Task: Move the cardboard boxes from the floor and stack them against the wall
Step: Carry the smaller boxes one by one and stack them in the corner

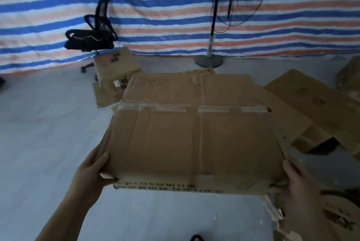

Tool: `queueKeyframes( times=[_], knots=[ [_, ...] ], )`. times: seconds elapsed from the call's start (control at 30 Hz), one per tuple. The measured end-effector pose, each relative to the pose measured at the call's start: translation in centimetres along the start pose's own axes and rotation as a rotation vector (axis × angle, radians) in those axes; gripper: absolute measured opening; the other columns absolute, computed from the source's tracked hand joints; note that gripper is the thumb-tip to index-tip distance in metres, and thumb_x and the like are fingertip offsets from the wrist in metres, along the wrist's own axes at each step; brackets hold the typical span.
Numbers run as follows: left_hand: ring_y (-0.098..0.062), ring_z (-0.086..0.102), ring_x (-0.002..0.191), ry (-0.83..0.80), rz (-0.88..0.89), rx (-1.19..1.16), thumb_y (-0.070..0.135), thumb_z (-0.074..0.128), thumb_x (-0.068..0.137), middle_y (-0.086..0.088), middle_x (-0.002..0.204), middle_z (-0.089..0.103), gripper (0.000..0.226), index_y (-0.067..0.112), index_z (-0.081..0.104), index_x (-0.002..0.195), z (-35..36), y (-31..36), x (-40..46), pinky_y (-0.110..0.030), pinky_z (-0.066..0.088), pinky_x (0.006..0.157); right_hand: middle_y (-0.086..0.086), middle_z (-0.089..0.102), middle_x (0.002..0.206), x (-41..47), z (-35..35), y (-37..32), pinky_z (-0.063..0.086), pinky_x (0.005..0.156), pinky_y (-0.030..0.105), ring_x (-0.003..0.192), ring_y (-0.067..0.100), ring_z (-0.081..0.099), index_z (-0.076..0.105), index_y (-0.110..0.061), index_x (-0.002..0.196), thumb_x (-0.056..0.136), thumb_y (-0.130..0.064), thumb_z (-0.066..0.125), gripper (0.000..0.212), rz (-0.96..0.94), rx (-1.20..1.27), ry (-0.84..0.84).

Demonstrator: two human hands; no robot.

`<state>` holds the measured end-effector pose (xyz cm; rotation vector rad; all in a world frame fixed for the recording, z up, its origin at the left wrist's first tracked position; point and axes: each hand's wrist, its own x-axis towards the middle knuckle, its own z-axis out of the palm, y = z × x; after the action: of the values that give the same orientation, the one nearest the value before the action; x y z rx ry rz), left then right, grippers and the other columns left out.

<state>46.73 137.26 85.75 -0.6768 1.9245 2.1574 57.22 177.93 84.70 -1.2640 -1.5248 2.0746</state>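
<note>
Head view: the left hand (91, 170) and right hand (298, 180) grasp the near corners of a flattened cardboard box (192, 135), held above the floor (48, 133). Beyond lie more boxes (311, 104), then a chair (91, 34), a fan (210, 59) and the striped wall (155, 7).

Bare forearms, apparently no sleeves, ringless hands (91, 170).

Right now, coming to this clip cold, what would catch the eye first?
The big flattened box fills the middle, held up off the floor by the left hand and right hand at its near corners. Behind it hangs a blue, orange and white striped tarp, with a black chair at left and a standing fan at right. More cardboard lies on the floor to the right.
</note>
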Motion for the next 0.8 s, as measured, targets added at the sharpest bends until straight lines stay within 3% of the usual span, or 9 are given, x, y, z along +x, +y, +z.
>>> queueKeyframes(
  times=[0.13, 0.23, 0.3, 0.37, 0.43, 0.47, 0.57, 0.7, 0.8],
  knots=[
    [-0.023, 0.054, 0.111, 0.177, 0.036, -0.095, 0.013, 0.049, 0.096, 0.003, 0.124, 0.056, 0.039, 0.019, 0.048, 0.135, -6.2, -0.2, -3.1, -0.05, 0.051, 0.075, 0.007, 0.053, 0.136, -1.6, 6.2, 0.1, 0.045, 0.093, 0.052, 0.111, 0.033, 0.056, 0.05, -0.015, 0.135, 0.095, -0.023, 0.052, 0.041, -0.009, -0.013, -0.179],
    [-0.022, 0.055, 0.109, 0.316, 0.069, -0.16, 0.012, 0.047, 0.097, 0.004, 0.12, 0.058, 0.034, 0.021, 0.05, 0.13, -11.6, -0.6, -6.1, -0.05, 0.051, 0.076, -0.004, 0.062, 0.122, -3.6, 10.7, 1.0, 0.049, 0.088, 0.06, 0.1, 0.026, 0.063, 0.055, -0.019, 0.13, 0.067, -0.046, 0.071, 0.07, -0.033, -0.074, -0.361],
    [-0.016, 0.058, 0.099, 0.391, 0.103, -0.197, 0.011, 0.044, 0.098, 0.009, 0.11, 0.062, 0.028, 0.024, 0.053, 0.121, -15.4, -0.9, -8.5, -0.048, 0.05, 0.074, 0.0, 0.056, 0.131, -5.5, 14.2, 2.2, 0.053, 0.082, 0.053, 0.112, 0.033, 0.058, 0.056, -0.022, 0.129, 0.08, -0.037, 0.063, 0.052, -0.021, -0.089, -0.48],
    [-0.015, 0.058, 0.098, 0.464, 0.128, -0.23, 0.011, 0.044, 0.098, 0.009, 0.109, 0.062, 0.026, 0.025, 0.055, 0.116, -19.3, -1.4, -10.9, -0.048, 0.05, 0.073, 0.002, 0.059, 0.125, -7.9, 17.5, 3.6, 0.054, 0.079, 0.046, 0.11, 0.033, 0.058, 0.061, -0.028, 0.12, 0.089, -0.033, 0.06, 0.031, -0.012, -0.105, -0.533],
    [-0.018, 0.058, 0.102, 0.544, 0.138, -0.265, 0.011, 0.044, 0.097, 0.007, 0.113, 0.062, 0.028, 0.024, 0.055, 0.12, -23.7, -2.2, -13.1, -0.049, 0.05, 0.072, 0.003, 0.06, 0.125, -11.1, 20.6, 5.5, 0.051, 0.085, 0.05, 0.109, 0.03, 0.058, 0.066, -0.031, 0.113, 0.069, -0.055, 0.074, 0.05, -0.042, -0.13, -0.599],
    [-0.02, 0.057, 0.104, 0.583, 0.144, -0.277, 0.011, 0.045, 0.097, 0.006, 0.115, 0.061, 0.03, 0.024, 0.054, 0.123, -26.0, -2.6, -14.1, -0.048, 0.052, 0.068, 0.004, 0.06, 0.125, -13.0, 22.2, 6.3, 0.049, 0.085, 0.049, 0.105, 0.029, 0.059, 0.066, -0.031, 0.114, 0.07, -0.056, 0.073, 0.051, -0.036, -0.146, -0.643],
    [-0.022, 0.056, 0.107, 0.684, 0.168, -0.305, 0.011, 0.046, 0.097, 0.006, 0.117, 0.061, 0.032, 0.023, 0.053, 0.125, -33.0, -3.7, -17.3, -0.042, 0.057, 0.056, 0.005, 0.06, 0.119, -18.3, 26.1, 9.6, 0.045, 0.068, 0.04, 0.09, 0.027, 0.058, 0.054, -0.023, 0.129, 0.097, -0.018, 0.05, 0.033, -0.018, -0.15, -0.7],
    [-0.018, 0.059, 0.099, 0.765, 0.207, -0.339, 0.011, 0.047, 0.097, 0.005, 0.114, 0.063, 0.027, 0.025, 0.057, 0.118, -41.6, -4.2, -21.4, -0.04, 0.056, 0.055, 0.004, 0.058, 0.121, -25.5, 31.0, 14.6, 0.042, 0.061, 0.036, 0.087, 0.024, 0.057, 0.051, -0.02, 0.133, 0.097, -0.012, 0.047, 0.037, -0.021, -0.223, -0.826],
    [-0.012, 0.06, 0.088, 0.848, 0.236, -0.363, 0.01, 0.047, 0.097, 0.008, 0.106, 0.064, 0.029, 0.023, 0.056, 0.121, -46.8, -5.0, -24.4, -0.037, 0.056, 0.052, 0.011, 0.051, 0.132, -29.9, 34.5, 17.8, 0.042, 0.066, 0.04, 0.088, 0.026, 0.056, 0.047, -0.01, 0.136, 0.097, -0.013, 0.048, 0.039, 0.039, -0.28, -0.885]
  ],
)
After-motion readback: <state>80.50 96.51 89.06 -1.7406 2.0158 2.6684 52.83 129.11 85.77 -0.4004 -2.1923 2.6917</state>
